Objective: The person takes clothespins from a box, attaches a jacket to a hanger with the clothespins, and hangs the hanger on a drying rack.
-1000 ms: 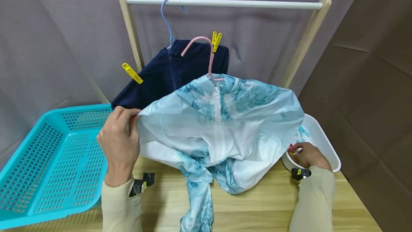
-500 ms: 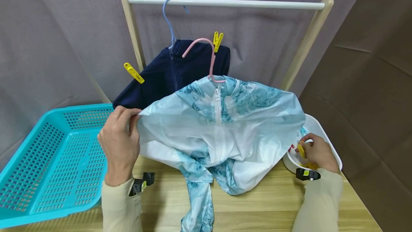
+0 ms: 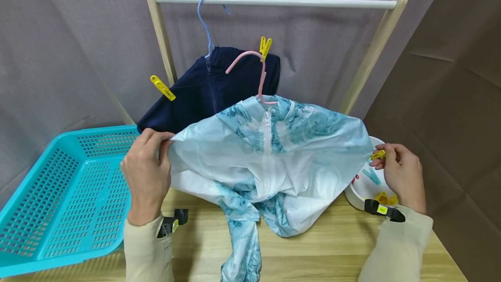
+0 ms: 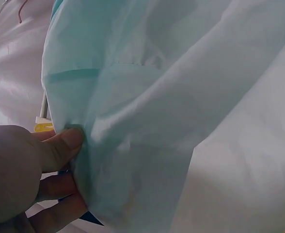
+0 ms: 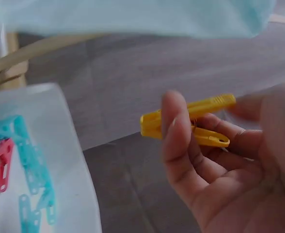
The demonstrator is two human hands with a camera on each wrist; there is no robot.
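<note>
**The blue-and-white jacket [image 3: 219, 156] and a yellow clothespin [image 3: 378, 155]**

The jacket spreads across the centre of the frame, above the desk [image 3: 313, 249], with a pink hanger [image 3: 261, 84] emerging at its collar. At centre left, the left hand [image 3: 146, 173] pinches the jacket's edge; the left wrist view shows the thumb pressed on the cloth. At centre right, the right hand [image 3: 405, 175] grips the yellow clothespin between thumb and fingers, near the jacket's opposite edge; in the right wrist view, clothespin and cloth are apart. Beneath this hand, a white container [image 5: 79, 150] bears teal clothespins [image 5: 33, 167], red clothespins [image 5: 4, 162] and a yellow cluster. Behind, at upper centre, a navy garment [image 3: 188, 99] hangs by a blue hanger [image 3: 204, 26] from a white rail [image 3: 297, 1], two yellow clothespins [image 3: 162, 88] at its shoulders. A turquoise basket [image 3: 84, 203] occupies the lower left.
</note>
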